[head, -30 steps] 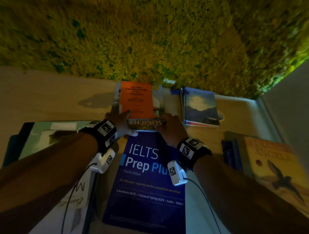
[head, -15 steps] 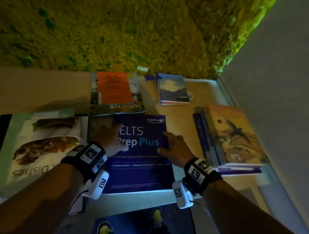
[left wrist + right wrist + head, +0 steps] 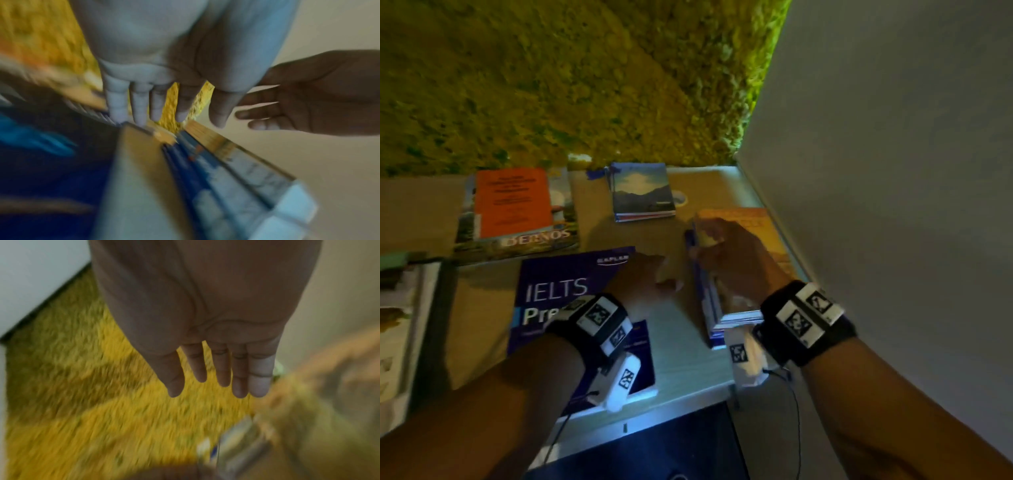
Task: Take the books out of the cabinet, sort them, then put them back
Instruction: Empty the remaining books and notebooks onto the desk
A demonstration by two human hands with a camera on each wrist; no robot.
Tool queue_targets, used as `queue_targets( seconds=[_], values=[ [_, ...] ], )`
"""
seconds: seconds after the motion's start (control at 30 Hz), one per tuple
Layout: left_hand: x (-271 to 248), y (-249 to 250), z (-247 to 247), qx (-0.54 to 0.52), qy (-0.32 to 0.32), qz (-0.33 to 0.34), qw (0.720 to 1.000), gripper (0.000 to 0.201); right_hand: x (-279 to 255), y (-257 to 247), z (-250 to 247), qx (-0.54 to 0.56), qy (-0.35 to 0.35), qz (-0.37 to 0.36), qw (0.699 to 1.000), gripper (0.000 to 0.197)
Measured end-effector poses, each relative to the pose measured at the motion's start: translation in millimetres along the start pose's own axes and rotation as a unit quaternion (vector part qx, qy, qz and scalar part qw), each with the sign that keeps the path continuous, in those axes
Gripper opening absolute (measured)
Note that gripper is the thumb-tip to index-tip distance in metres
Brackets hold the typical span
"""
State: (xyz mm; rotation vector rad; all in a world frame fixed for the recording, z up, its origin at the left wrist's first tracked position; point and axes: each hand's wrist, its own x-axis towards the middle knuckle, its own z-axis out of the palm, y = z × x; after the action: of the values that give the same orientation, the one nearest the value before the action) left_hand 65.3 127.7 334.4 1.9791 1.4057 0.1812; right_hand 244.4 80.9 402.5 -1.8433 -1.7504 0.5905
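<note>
Several books lie flat on a pale table top [image 3: 681, 356]. A dark blue IELTS book [image 3: 565, 291] sits near the front. Behind it an orange book [image 3: 513, 202] rests on a magazine [image 3: 530, 240]. A blue landscape book [image 3: 642, 190] lies at the back. On the right is a stack with an orange-yellow cover [image 3: 763, 226] on top of blue books [image 3: 707, 308]. My left hand [image 3: 664, 274] hovers open between the IELTS book and the stack. My right hand [image 3: 709, 246] is open over the stack, fingers straight [image 3: 220, 369]. Neither hand holds anything.
A yellow-green moss wall [image 3: 551, 85] stands behind the table and a plain white wall [image 3: 893, 171] closes the right side. A large picture book [image 3: 397, 325] lies at the far left. Below the table's front edge [image 3: 654, 414] is a dark opening [image 3: 654, 452].
Both hands let go of the magazine pile at the back, passed over the IELTS book, and moved right to the stack by the wall. The view has swung right.
</note>
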Motion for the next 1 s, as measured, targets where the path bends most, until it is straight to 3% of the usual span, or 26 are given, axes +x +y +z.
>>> queue_targets(
  seconds=[0.07,0.13,0.2,0.27,0.33,0.4,0.43,0.5,0.57,0.63,0.73,0.8,0.9,1.0],
  values=[
    [16,29,15,-0.099,-0.024,-0.03,0.994,0.067,2,27,-37,0.072,0.057,0.019,0.996,0.04],
    [26,52,29,-0.237,-0.048,-0.088,0.966,0.06,3,56,-71,0.089,0.087,0.08,0.989,0.043],
    [33,67,41,-0.328,-0.064,-0.169,0.927,0.081,4,95,-91,0.123,0.1,0.168,0.973,0.043],
    [36,74,53,-0.348,-0.061,-0.205,0.913,0.098,-2,126,-89,0.215,0.049,0.281,0.934,0.035],
    [37,76,60,-0.342,-0.047,-0.21,0.915,0.115,-10,145,-77,0.29,-0.016,0.342,0.894,0.042],
    [39,75,66,-0.339,-0.04,-0.203,0.918,0.125,-13,152,-70,0.3,-0.054,0.347,0.887,0.045],
    [39,77,68,-0.335,-0.04,-0.199,0.92,0.121,-12,155,-69,0.306,-0.052,0.347,0.885,0.044],
    [39,80,71,-0.347,-0.027,-0.196,0.917,0.101,-9,162,-63,0.346,-0.058,0.355,0.867,0.046],
    [39,86,72,-0.364,-0.01,-0.206,0.908,0.079,-10,166,-55,0.357,-0.081,0.362,0.857,0.064],
    [40,86,73,-0.384,-0.007,-0.21,0.899,0.075,-8,168,-45,0.33,-0.089,0.36,0.868,0.091],
    [48,78,81,-0.423,0.002,-0.211,0.881,0.103,0,174,-39,0.224,-0.075,0.304,0.923,0.122],
    [43,85,80,-0.442,-0.004,-0.202,0.874,0.105,5,189,-36,0.18,-0.075,0.294,0.936,0.125],
    [35,94,77,-0.453,0.002,-0.177,0.874,0.087,5,200,-35,0.23,-0.091,0.311,0.918,0.125],
    [34,93,77,-0.476,0.008,-0.193,0.858,0.092,6,203,-40,0.256,-0.098,0.313,0.91,0.121]
  ],
)
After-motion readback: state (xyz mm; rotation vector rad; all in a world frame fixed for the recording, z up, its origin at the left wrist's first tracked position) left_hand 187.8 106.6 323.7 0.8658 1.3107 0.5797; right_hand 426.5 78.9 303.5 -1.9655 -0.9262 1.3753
